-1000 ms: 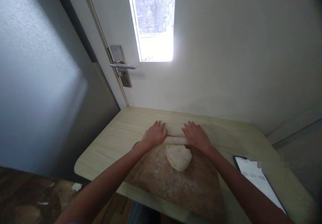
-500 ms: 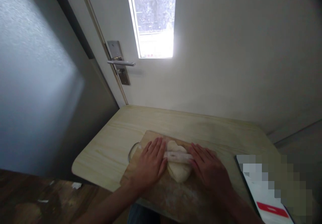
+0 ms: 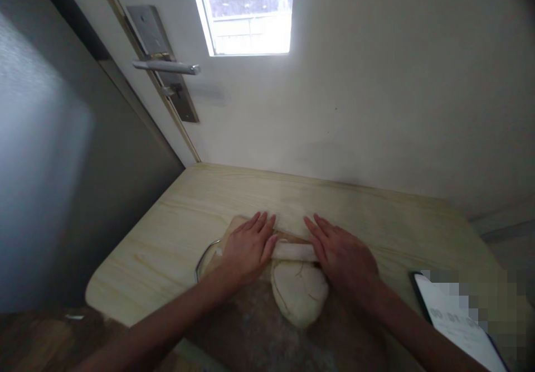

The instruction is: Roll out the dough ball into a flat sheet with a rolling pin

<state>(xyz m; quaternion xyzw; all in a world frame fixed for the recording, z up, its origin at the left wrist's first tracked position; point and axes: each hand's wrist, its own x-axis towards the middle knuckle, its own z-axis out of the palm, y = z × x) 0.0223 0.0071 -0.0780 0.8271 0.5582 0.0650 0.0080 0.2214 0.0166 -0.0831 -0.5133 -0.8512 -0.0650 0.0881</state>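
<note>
My left hand [image 3: 247,247], right hand [image 3: 346,254]: spread | between: pale, round, maybe wooden rolling pin [image 3: 295,251]; hold ends | round cream dough [image 3: 298,293]: should squish

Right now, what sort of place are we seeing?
Probably a room in a home: dough on a board, a rolling pin, and a wood-grain table by a door with a lever handle.

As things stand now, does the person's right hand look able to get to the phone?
Probably yes: the phone lies on the table, to the right of the right hand, with nothing visible between. The hand would first leave the rolling pin.
</note>
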